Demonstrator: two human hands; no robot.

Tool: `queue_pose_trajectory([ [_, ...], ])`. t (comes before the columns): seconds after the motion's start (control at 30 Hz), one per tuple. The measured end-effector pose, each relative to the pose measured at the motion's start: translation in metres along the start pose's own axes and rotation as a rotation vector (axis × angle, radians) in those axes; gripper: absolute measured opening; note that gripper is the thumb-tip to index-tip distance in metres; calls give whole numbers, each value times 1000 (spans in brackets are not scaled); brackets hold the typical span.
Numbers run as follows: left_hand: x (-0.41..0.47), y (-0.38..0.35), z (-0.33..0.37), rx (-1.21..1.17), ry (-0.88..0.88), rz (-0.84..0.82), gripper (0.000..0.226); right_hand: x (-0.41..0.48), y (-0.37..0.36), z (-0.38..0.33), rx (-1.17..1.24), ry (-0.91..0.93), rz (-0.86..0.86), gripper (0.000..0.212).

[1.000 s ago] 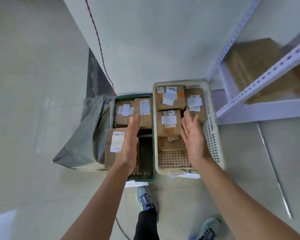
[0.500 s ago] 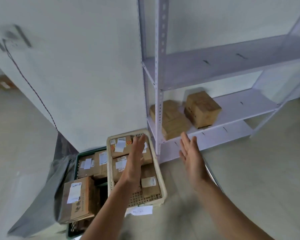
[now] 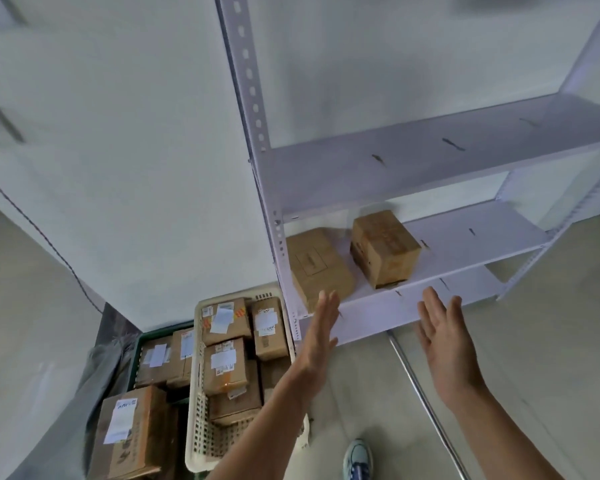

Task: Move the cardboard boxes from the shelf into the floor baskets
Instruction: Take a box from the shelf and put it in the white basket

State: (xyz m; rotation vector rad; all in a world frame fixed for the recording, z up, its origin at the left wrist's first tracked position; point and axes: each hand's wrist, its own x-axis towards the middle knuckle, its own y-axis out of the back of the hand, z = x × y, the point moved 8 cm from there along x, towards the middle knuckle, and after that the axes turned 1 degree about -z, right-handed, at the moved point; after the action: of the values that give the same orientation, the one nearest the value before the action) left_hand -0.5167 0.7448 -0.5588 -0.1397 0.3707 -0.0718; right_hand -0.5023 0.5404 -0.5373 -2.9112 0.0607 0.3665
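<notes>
Reaching toward the shelf (image 3: 471, 237), a person holds the left hand (image 3: 317, 336) and right hand (image 3: 444, 344) empty, fingers straight, short of two cardboard boxes (image 3: 383, 252) on its lower board. The cream basket (image 3: 197, 375) beside it looks crowded; another box could perch and topple out.

I see the front of the lower shelf (image 3: 471, 237) open, with free room right of the taller box (image 3: 383, 252). The upright post (image 3: 278, 237) stands before the flat box (image 3: 317, 265); the upper shelf (image 3: 430, 161) roofs both boxes.
</notes>
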Motion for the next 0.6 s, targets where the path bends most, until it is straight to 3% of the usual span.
queue_pose_trajectory([
  [0.3, 110, -58, 3, -64, 106, 45, 76, 116, 61, -34, -33, -48, 31, 76],
  [0.6, 186, -102, 21, -100, 130, 150, 80, 221, 107, -53, -70, -121, -50, 77],
])
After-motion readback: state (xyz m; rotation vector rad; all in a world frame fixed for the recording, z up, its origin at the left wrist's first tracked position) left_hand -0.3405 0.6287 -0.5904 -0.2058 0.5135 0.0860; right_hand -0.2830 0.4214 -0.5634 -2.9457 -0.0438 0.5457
